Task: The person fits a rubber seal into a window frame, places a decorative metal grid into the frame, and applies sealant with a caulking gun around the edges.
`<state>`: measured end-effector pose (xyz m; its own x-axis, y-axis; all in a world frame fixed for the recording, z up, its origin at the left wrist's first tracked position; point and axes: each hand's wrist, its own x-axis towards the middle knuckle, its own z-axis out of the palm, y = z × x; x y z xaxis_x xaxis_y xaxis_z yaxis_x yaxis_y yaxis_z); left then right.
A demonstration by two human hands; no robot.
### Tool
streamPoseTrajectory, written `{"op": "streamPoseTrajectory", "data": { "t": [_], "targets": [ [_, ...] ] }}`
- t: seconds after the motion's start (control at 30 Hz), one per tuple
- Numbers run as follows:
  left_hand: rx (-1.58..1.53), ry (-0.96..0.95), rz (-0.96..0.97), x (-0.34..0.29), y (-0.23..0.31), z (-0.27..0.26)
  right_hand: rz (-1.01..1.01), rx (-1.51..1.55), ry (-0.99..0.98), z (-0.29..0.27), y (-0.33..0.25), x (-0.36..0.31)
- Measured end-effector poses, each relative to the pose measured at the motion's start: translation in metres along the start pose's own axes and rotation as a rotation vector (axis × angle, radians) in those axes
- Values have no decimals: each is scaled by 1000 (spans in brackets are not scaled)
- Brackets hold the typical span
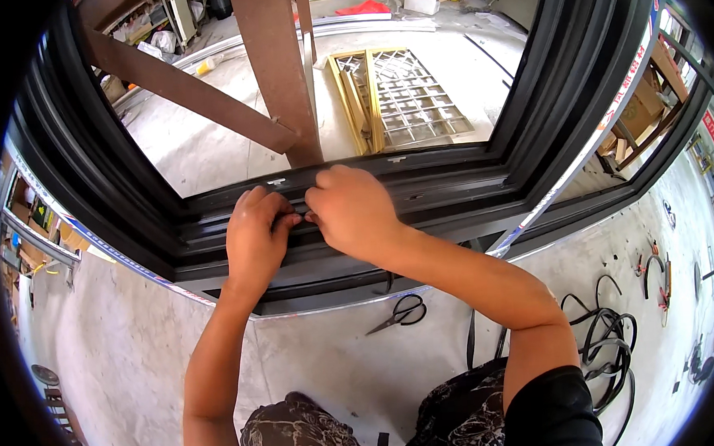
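At the near rail of a dark metal window frame [467, 198], both hands work close together over one groove. On the left, the left forearm rises from the lower edge, nearly upright, and the left hand [256, 237] rests knuckles-up on the rail with its wrist bent forward. Its grip is narrow: thumb and fingertips are pinched together at the groove, on what looks like a thin black sealing strip [302, 217], though the strip is too slim and too hidden to make out clearly. Just to the right, almost touching it, the right hand [352, 211] lies palm-down on the same rail, its forearm coming in on a slant from the lower right. Its fingers curl down into the channel and its thumb tip meets the left thumb; its grip is likewise closed tight at the groove. The frame's near rail runs left to right across the view, its long axis bowed by the lens, and the strip lies along it.

Below the rail, black-handled scissors [398, 314] lie on the concrete floor [124, 353], blades pointing left. Farther right, loose coils of black rubber strip [609, 339] sprawl on the floor. Beyond the frame, a gold lattice panel [415, 101] lies flat.
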<state>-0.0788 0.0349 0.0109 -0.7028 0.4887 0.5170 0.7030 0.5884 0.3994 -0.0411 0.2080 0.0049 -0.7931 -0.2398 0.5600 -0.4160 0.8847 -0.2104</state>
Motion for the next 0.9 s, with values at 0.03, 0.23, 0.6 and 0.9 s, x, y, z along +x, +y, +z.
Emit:
{"op": "streamPoseTrajectory", "data": {
  "t": [0.03,0.23,0.6,0.9],
  "targets": [
    [-29,17,8,-3,-1,2,8,17,9,1,0,-1],
    [-68,38,12,-5,-5,3,20,-6,-35,-3,-4,3],
    [164,65,42,-26,-49,-40,74,58,-150,-12,10,0],
    [180,33,31,-33,-72,-63,45,-30,-201,-31,17,-6]
  ]
}}
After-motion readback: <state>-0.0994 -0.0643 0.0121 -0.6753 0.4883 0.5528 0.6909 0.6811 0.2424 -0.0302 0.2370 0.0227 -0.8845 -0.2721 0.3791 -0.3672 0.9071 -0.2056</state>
